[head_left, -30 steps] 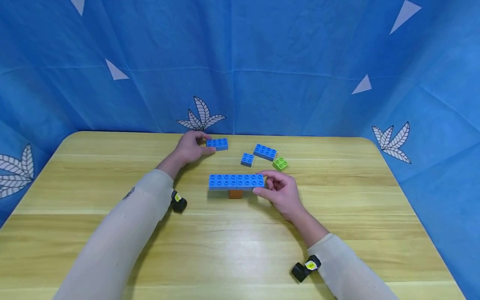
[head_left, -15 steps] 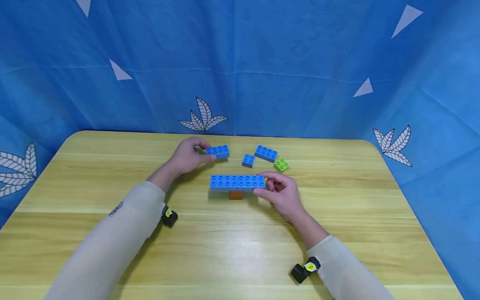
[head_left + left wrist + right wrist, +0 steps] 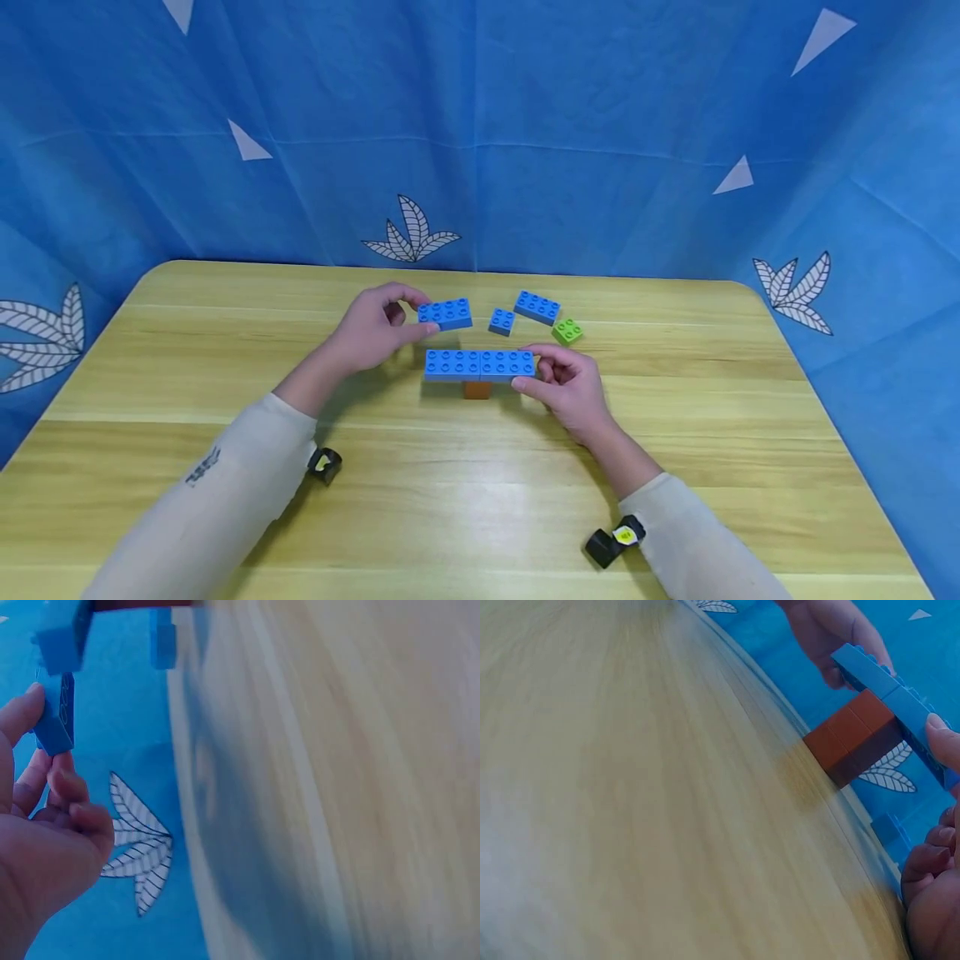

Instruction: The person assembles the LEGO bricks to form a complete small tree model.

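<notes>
My left hand point(image 3: 375, 329) pinches a blue eight-stud building brick point(image 3: 446, 314) by its left end, thumb in front and fingers behind. In the left wrist view that brick point(image 3: 56, 712) is up off the table, studs facing away from the wood. Two more blue bricks point(image 3: 452, 365) lie end to end as a row across the top of a brown brick stack point(image 3: 851, 739), overhanging it on both sides. My right hand point(image 3: 568, 387) holds the right end of this row between thumb and fingers. The held brick is behind the row's left half.
Behind the row lie a small blue brick point(image 3: 502, 322), a longer blue brick point(image 3: 537, 307) and a small green brick point(image 3: 567, 332). A blue cloth point(image 3: 480, 150) hangs behind the far edge of the wooden table point(image 3: 450, 517).
My left hand has lifted the blue brick from near the table's far edge and brought it closer to the row. My right hand has kept its hold on the row.
</notes>
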Action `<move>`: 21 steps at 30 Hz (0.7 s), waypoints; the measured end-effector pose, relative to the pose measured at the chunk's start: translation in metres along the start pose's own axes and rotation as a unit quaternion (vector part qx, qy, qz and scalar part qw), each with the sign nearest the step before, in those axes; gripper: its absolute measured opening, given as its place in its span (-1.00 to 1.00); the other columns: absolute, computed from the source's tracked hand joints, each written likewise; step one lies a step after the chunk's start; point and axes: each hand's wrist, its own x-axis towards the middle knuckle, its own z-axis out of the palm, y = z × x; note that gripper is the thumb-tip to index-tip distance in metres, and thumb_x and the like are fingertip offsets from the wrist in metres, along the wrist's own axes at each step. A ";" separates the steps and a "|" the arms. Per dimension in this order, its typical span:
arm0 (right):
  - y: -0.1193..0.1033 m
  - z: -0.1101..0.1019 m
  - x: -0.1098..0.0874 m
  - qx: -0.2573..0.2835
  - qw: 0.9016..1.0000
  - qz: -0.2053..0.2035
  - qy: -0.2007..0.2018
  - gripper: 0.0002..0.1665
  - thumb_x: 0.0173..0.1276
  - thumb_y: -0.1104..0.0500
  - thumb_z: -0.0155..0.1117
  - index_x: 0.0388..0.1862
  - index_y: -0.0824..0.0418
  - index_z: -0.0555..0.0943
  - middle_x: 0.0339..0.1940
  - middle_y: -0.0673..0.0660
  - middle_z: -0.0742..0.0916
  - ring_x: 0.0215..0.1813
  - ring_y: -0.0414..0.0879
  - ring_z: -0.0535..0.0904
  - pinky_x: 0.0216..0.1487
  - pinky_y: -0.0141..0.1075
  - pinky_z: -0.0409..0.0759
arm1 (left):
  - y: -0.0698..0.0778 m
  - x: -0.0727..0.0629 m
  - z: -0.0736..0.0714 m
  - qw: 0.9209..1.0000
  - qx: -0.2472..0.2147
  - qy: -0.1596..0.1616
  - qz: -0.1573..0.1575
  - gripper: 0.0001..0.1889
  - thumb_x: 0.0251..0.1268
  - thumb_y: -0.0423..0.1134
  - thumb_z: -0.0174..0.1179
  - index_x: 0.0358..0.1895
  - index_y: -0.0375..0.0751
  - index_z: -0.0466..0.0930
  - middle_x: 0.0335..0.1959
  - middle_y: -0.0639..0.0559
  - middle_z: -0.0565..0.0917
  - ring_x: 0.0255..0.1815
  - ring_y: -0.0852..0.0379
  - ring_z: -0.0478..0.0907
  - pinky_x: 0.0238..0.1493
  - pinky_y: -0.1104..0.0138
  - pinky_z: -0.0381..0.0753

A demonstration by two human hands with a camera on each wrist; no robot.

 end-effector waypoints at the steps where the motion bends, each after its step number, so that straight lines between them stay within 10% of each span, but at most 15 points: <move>1: 0.000 0.000 0.000 -0.002 1.000 0.000 0.000 -0.62 0.13 0.52 0.46 -0.03 0.44 0.68 -0.56 0.13 0.41 -0.54 -0.10 0.26 -0.58 -0.38 0.18 | 0.002 -0.002 0.001 1.000 -0.001 -0.001 0.008 -0.64 0.22 -0.07 0.44 0.03 -0.09 0.64 -0.24 -0.15 0.53 -0.44 -0.03 0.34 -0.46 0.21 0.32; 21: -0.001 -0.001 0.000 0.006 1.000 0.005 0.001 -0.62 0.13 0.52 0.46 -0.03 0.45 0.67 -0.56 0.13 0.41 -0.53 -0.11 0.27 -0.58 -0.39 0.18 | 0.021 -0.021 0.018 0.995 0.026 -0.047 0.079 -0.69 0.14 -0.15 0.51 -0.05 -0.03 0.71 -0.20 0.09 0.57 -0.14 -0.02 0.40 -0.25 0.13 0.41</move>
